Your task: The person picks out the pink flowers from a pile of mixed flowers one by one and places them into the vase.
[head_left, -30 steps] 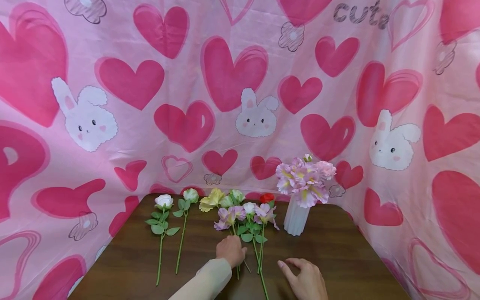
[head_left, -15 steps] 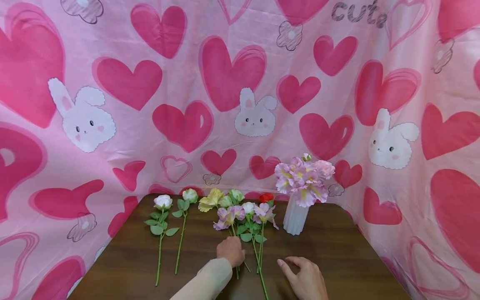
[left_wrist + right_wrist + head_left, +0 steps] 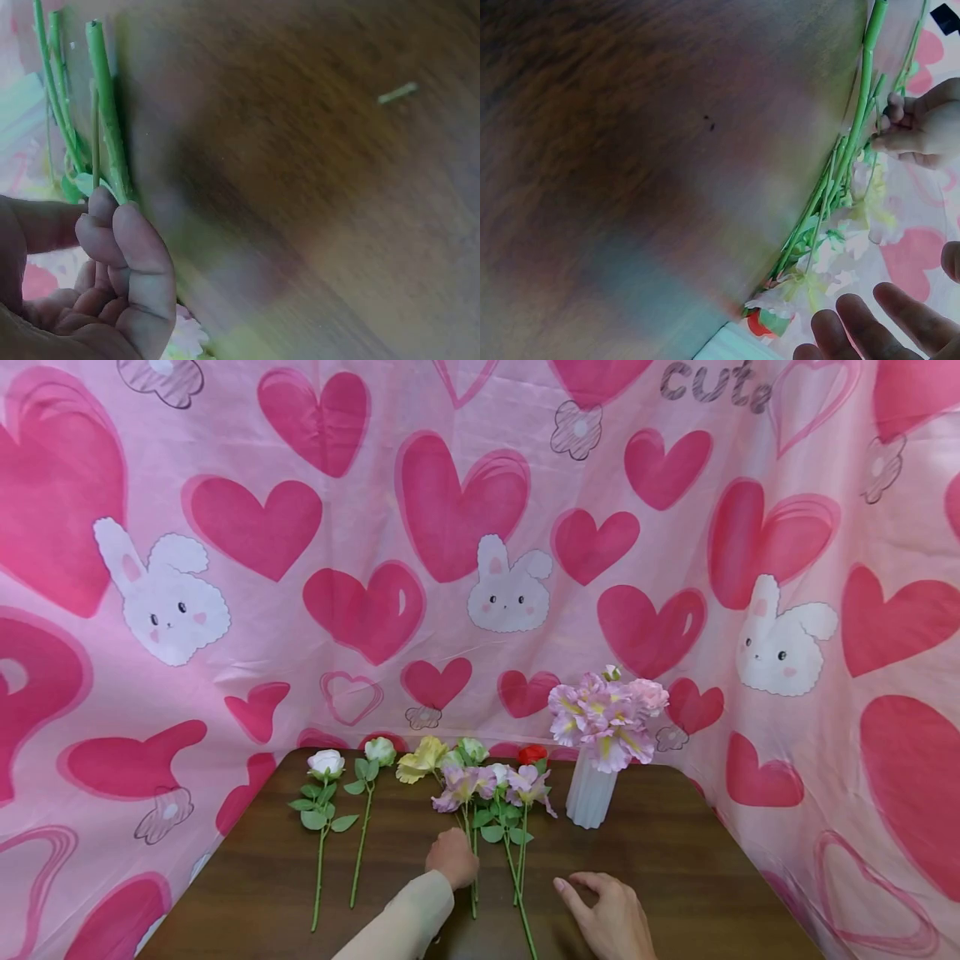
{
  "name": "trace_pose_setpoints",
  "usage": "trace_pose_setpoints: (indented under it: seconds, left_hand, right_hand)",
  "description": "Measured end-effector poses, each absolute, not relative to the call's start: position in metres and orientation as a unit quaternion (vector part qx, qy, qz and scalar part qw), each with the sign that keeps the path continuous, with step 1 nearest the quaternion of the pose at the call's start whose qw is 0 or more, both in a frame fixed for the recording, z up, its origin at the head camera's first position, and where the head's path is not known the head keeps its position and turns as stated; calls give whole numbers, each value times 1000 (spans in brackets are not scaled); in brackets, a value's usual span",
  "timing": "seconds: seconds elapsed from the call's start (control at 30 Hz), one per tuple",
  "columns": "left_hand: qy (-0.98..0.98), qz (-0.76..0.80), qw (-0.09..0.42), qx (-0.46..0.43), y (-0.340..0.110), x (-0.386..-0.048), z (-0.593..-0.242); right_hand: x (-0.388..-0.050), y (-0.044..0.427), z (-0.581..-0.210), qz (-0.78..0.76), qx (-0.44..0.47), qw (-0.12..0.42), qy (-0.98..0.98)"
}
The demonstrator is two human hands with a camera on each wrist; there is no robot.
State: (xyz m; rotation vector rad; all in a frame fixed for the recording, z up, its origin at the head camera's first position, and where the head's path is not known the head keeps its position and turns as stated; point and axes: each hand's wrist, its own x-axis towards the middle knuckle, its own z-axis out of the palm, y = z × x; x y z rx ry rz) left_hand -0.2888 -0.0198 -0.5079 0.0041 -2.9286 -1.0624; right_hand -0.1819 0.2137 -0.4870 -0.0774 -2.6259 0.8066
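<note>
My left hand (image 3: 452, 857) is over the middle of the table, among the stems. In the left wrist view its thumb and index finger pinch a thin stem (image 3: 95, 127) beside a thicker green stem (image 3: 109, 112). The thin stem appears to belong to the pale purple flower (image 3: 463, 787) just beyond the hand; the join is hidden. A second purple flower (image 3: 529, 787) lies to its right, near a white rose (image 3: 498, 774) with crossed green stems. My right hand (image 3: 606, 914) is low above the table at the front right, fingers loosely bent, holding nothing.
A white fluted vase (image 3: 590, 797) with purple and pink flowers (image 3: 603, 722) stands at the back right. Two white roses, one (image 3: 326, 764) leftmost, lie at the left. Yellow (image 3: 422, 760), pale green (image 3: 474, 750) and red (image 3: 532, 755) blooms lie along the back edge.
My left hand has shifted slightly left and away from me, and the purple flower has turned and moved a little right. The thin stem's end no longer shows beside the hand. My right hand stays put.
</note>
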Motion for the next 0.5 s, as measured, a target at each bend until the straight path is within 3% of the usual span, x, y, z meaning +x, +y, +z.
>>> trace_pose_setpoints:
  seconds: [0.27,0.5]
  left_hand:
    - [-926,-376,17,19,-27,-285,-500]
    - [-929,-364,58,-2,-34,-277,-493]
  right_hand:
    - [-183,214,-487,290,-26,191,-937]
    - [-184,213,-487,291,-20,196,-936]
